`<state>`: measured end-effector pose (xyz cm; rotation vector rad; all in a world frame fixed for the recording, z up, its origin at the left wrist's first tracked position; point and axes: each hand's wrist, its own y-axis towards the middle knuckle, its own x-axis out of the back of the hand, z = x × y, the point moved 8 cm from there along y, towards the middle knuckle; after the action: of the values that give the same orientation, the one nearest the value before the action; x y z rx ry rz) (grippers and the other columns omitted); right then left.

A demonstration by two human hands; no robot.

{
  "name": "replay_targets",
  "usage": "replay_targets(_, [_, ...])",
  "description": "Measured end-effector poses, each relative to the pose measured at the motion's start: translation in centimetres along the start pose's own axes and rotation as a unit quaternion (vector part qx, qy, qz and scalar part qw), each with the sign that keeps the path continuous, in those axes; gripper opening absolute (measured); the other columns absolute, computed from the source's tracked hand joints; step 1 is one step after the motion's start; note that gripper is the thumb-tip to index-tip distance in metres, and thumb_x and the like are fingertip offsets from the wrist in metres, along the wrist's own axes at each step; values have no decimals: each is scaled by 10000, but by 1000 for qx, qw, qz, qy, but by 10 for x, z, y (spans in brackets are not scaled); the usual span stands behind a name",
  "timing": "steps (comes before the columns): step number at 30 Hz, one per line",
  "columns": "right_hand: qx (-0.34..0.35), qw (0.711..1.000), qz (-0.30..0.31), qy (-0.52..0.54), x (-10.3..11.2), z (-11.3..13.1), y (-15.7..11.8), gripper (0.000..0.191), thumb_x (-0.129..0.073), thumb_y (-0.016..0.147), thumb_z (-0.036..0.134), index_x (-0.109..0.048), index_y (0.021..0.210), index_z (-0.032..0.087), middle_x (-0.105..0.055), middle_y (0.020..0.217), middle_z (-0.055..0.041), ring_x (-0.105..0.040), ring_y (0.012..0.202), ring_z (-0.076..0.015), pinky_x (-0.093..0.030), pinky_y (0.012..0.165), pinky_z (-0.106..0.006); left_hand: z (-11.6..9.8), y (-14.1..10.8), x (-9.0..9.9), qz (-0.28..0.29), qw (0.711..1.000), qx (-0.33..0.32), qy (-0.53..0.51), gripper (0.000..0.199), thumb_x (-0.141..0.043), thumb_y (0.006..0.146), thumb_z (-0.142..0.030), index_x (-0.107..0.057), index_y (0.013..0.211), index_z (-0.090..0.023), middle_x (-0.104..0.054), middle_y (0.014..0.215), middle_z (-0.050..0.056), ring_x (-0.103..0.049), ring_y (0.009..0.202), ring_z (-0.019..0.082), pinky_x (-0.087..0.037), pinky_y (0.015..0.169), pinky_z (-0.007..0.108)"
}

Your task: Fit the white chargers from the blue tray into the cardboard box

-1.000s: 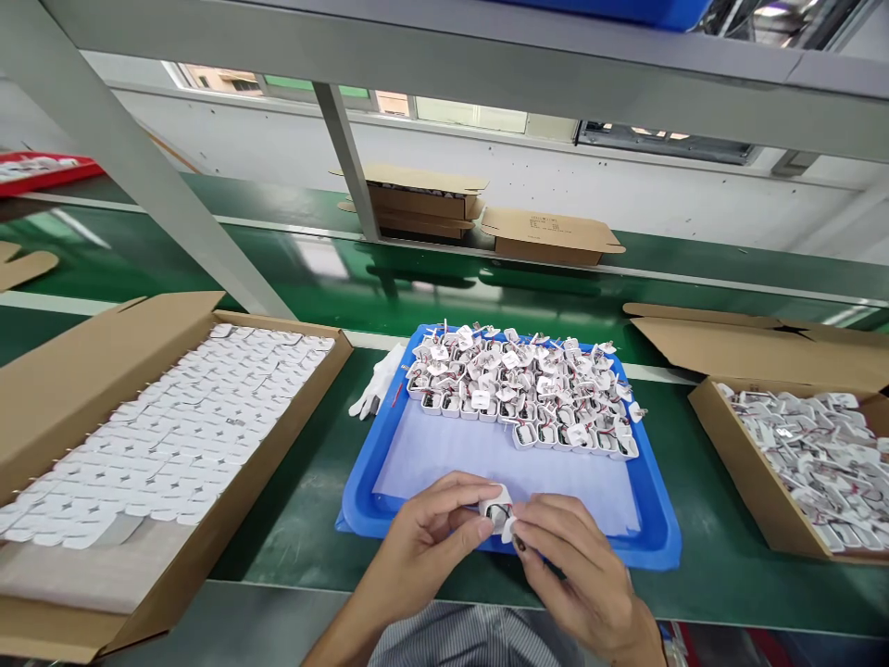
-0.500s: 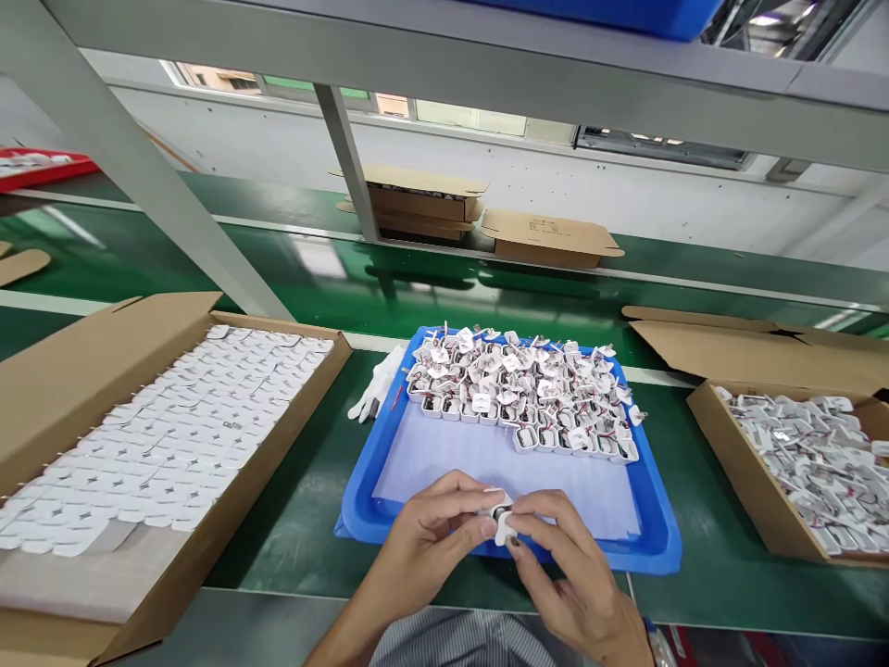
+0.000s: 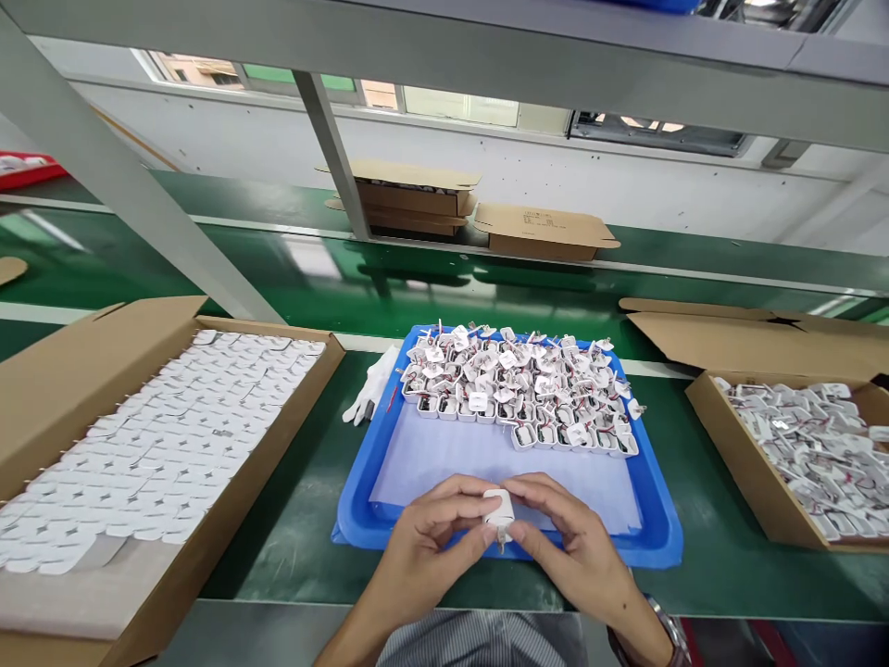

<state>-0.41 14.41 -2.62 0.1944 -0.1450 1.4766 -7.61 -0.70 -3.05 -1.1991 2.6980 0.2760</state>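
Between the fingertips of both hands is a small white charger housing (image 3: 498,507), with metal pins at its lower end. My left hand (image 3: 437,533) pinches its left side, thumb below and fingers above. From the right, my right hand (image 3: 566,533) grips it the same way. The piece is over the front rim of a blue tray (image 3: 354,482). In the tray's far part stand rows of white open housings (image 3: 524,437) with red and dark wires and loose pin caps (image 3: 478,401). White paper (image 3: 444,463) lines the tray's bottom.
A carton (image 3: 270,454) on the left holds rows of white pieces (image 3: 173,445). Another carton (image 3: 736,463) at right holds jumbled white wired parts (image 3: 812,463). A white glove (image 3: 371,384) lies beside the tray. A shelf beam (image 3: 444,69) crosses overhead; two cartons (image 3: 545,227) stand behind.
The housing has been turned in my fingers, so its flat white face and metal pins now show. My right hand's fingers have shifted up along it. The view has moved slightly.
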Motion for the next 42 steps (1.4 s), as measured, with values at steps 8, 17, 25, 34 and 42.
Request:
replay_targets(8, [2,999,-36,10,-4,0,4,287,-659,1025,281,-721,1299,342,-707,1160,-47,-695,1092,-199,-578,936,-294,-12,-1,-2,-26,996,-38,79,262,-739,958,-182,-835,1145,-340,-756,1124,71,-762,953,191,-627,785,252])
replay_targets(17, [-18,994,4,107,-10,-10,3,378,-700,1015,307,-680,1375,423,-686,1306,-20,-696,1231,-199,-556,1076,-329,-5,-7,2,-65,987,-57,132,209,-699,966,-155,-798,1112,-265,-734,1114,87,-760,936,201,-628,799,287])
replay_targets(25, [-85,986,-7,144,-11,-23,4,308,-765,966,397,-747,1269,347,-755,1211,-43,-742,1145,-232,-611,1001,-371,-7,-7,1,-72,979,-71,176,221,-706,953,-140,-802,1100,-273,-728,1078,70,-751,909,185,-613,755,258])
replay_targets(34, [-103,982,-17,159,-7,-29,7,486,-768,948,487,-640,1390,331,-759,1206,-44,-725,1131,-219,-569,1058,-408,5,-4,-7,4,992,18,125,397,-690,972,-177,-706,1317,-373,-660,1349,63,-707,1199,246,-628,964,366])
replay_targets(42, [-130,977,-7,168,-8,-28,8,475,-696,987,544,-641,1392,302,-744,1323,-80,-720,1199,-252,-563,1077,-433,16,-5,-1,-59,959,34,276,387,-735,906,-173,-696,1256,-333,-580,1408,72,-724,911,188,-646,875,378])
